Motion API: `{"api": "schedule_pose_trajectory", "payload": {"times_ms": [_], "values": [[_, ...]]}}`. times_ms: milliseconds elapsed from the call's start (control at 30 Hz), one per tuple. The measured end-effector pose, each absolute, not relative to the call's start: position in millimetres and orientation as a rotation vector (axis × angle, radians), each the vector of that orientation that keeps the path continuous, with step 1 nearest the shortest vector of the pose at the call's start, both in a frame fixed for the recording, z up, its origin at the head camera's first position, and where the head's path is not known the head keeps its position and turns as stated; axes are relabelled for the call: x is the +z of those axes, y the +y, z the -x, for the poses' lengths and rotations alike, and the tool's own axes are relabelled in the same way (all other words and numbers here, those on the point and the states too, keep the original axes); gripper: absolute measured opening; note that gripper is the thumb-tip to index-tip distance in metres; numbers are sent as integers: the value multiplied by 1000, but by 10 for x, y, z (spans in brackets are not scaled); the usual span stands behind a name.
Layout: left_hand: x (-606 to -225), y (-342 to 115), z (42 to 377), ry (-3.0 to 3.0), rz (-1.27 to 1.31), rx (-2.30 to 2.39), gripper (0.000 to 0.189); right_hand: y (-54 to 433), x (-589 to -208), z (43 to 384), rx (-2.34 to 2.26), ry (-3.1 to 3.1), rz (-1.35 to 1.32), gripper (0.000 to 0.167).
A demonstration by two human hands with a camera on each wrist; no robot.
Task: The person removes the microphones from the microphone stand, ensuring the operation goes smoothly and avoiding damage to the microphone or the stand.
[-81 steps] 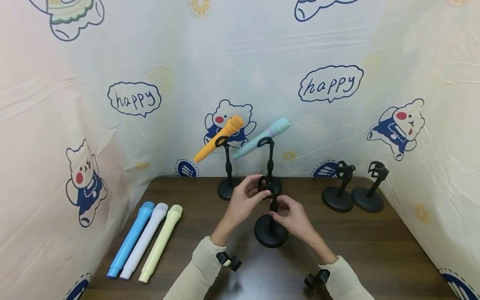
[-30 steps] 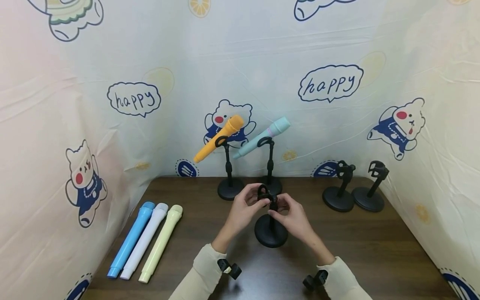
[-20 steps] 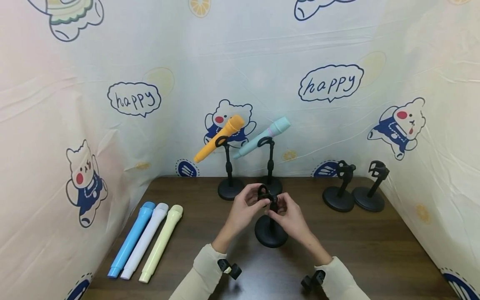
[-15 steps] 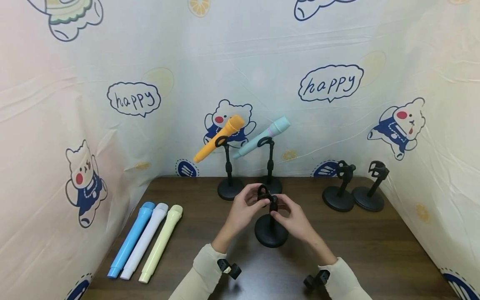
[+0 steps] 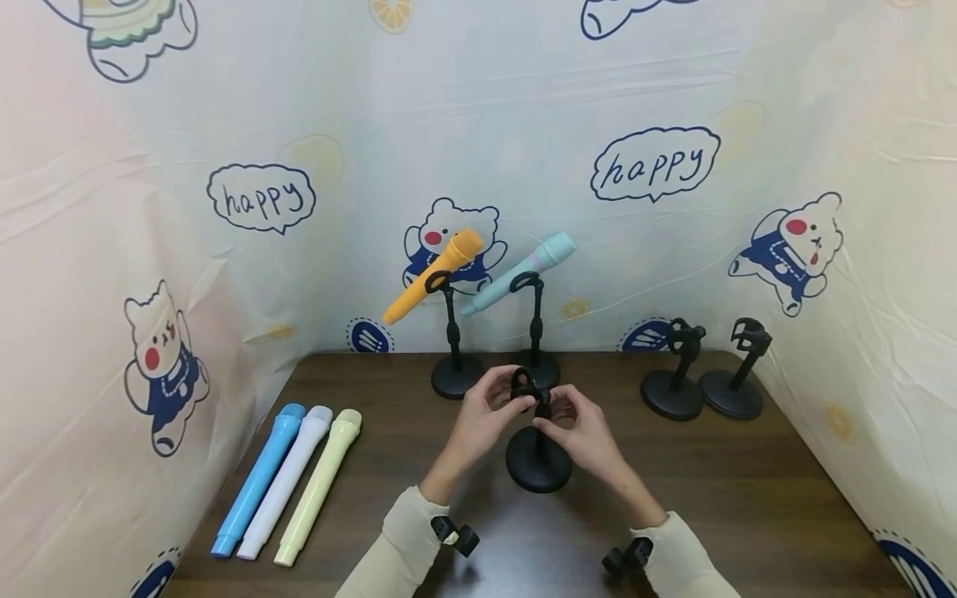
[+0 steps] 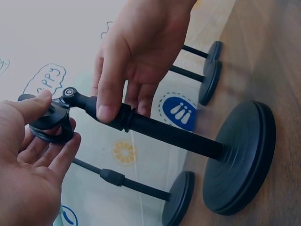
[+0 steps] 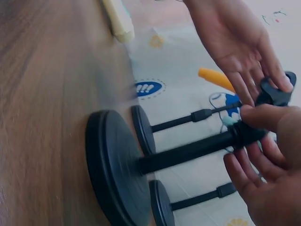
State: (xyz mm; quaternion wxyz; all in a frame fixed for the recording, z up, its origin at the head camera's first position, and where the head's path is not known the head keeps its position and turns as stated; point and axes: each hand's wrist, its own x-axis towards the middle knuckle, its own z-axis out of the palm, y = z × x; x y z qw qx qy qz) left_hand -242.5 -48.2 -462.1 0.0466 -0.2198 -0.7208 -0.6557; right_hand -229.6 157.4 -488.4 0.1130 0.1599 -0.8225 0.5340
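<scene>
A black desktop microphone stand (image 5: pixel 538 465) rests with its round base on the table in front of me. Its clip (image 6: pixel 49 117) is pinched between the thumb and fingers of my left hand (image 5: pixel 482 415). Just below the clip, my right hand (image 5: pixel 583 432) grips the collar (image 6: pixel 117 113) of the pole with thumb and fingertips. In the right wrist view the pole (image 7: pixel 188 151) runs straight up from the base to that collar. Fingers partly cover the clip and collar.
Behind stand two more stands, holding an orange microphone (image 5: pixel 434 276) and a light-blue microphone (image 5: pixel 519 274). Blue (image 5: pixel 257 482), white (image 5: pixel 286 482) and pale yellow (image 5: pixel 317 488) microphones lie at left on the wooden table (image 5: pixel 748 515). Two shorter stands (image 5: pixel 673 394) are at back right.
Since the earliest frame, the clip and my left hand have come down a little, and the stand looks shorter. My right hand's fingers have shifted slightly at the collar; the base stays put.
</scene>
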Motion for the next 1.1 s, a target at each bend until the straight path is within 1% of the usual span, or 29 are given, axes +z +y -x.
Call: {"api": "schedule_pose_trajectory", "payload": {"times_ms": [200,433,533,667,800,967,1100], "values": [[-4631,-486,2443,-2198,668,-2002,45,1468,-4864,2291,1491,-2411,-362,39],[-4633,-488,2448,-2204,668,-2002,46,1486,-4839,2288,1520,-2454,-353,41],[-4637,-491,2447,-2214,668,-1997,46,1529,-4815,2287,1543,-2497,-426,43],[-4635,-493,2449,-2208,678,-1999,45,1598,-4782,2278,1609,-2504,-596,44],[-4624,-492,2452,-2197,688,-2009,45,1646,-4777,2270,1656,-2477,-667,39],[-4633,-493,2456,-2200,695,-2012,46,1644,-4815,2270,1622,-2457,-590,33],[-4648,-496,2453,-2210,688,-2004,45,1580,-4869,2282,1603,-2435,-469,34]]}}
